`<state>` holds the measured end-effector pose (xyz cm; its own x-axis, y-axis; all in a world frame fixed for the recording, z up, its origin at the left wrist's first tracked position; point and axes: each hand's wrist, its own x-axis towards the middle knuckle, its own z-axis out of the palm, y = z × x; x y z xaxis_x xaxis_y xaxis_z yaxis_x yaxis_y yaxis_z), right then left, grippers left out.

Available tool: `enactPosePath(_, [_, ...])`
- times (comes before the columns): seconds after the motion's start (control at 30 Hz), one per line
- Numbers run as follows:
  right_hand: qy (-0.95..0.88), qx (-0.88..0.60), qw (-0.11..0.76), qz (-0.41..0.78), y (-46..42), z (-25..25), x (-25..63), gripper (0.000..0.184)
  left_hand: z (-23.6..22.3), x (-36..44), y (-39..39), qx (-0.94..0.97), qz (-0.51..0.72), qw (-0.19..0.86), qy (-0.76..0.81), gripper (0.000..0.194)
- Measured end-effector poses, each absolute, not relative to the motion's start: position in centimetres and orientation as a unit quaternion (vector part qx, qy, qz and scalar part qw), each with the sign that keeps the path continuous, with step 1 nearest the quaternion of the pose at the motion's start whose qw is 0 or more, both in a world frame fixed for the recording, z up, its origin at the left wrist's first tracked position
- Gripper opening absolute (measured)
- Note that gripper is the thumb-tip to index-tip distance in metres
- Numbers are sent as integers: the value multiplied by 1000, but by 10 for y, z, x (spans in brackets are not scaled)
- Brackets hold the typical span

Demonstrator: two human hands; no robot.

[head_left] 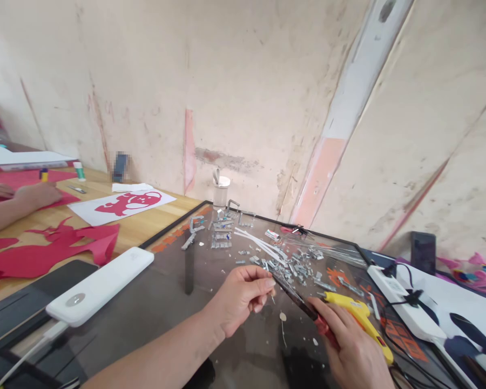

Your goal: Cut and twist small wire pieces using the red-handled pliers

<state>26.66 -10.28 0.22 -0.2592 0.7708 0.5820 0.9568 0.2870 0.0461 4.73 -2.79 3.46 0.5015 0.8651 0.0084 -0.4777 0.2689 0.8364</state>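
Note:
My left hand [237,297] is pinched shut on a thin metal pin over a dark glass panel [146,313]. My right hand [350,346] grips red-handled pliers [303,305], whose dark jaws reach up toward the pin at my left fingertips. A yellow glue gun [358,313] lies on the panel just beyond my right hand. A scatter of several small silver metal clips [295,265] and white strips [259,243] lies beyond both hands.
A white power bank [101,283] lies at the left on the panel's edge, with a cable. A white power strip [405,308] and a dark phone [423,251] are at right. Another person's hand [32,195] rests on red paper cut-outs [52,248] on the wooden table. A white jar [221,192] stands by the wall.

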Motion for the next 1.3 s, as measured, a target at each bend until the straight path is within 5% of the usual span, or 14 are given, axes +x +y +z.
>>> enactPosePath(0.17, [-756,-572,249,-198,-102,0,264,40,35,48,-30,414,455,751,239,19])
enactPosePath(0.47, [-752,-588,290,71,-97,-7,263,40,37,46,-31,556,483,599,313,19])
enactPosePath(0.77, [-762,-591,261,47,-98,-8,267,40,32,44,-32,642,539,432,333,12])
enactPosePath(1.3, [-765,-583,240,-134,-103,-2,264,35,36,46,-34,599,498,505,372,13])
